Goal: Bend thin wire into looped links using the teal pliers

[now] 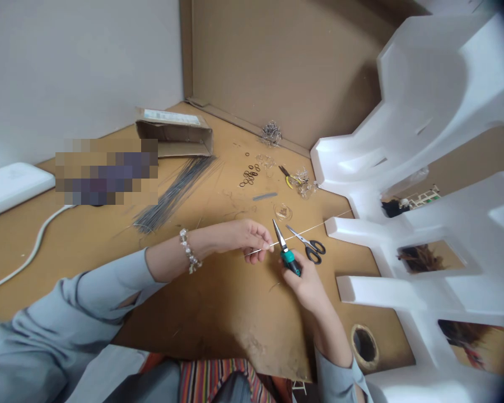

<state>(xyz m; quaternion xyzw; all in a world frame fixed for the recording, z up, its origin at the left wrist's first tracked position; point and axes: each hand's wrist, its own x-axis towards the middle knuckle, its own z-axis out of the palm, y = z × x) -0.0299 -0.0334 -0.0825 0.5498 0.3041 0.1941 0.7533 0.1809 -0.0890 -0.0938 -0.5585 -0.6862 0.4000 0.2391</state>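
Note:
Between the fingertips of my left hand [254, 240], a thin straight wire [315, 226] is pinched, and it stretches out to the right over the table. My right hand [306, 282] is wrapped round needle-nose pliers [289, 258] with green and black handles. Their slim jaws point up and cross near the wire; whether they touch it I cannot tell. Just beyond the right hand lies a pair of black-handled scissors [309, 244]. Small coils of fine wire [283, 212] rest on the table ahead of my hands.
A bundle of grey wires [172, 196] lies left, by an open cardboard box [174, 137]. Farther back are black rings [250, 174], yellow-handled cutters [289, 177] and tangled wire pieces [271, 133]. White foam packing [361, 229] borders the right side, near a tape roll [364, 346].

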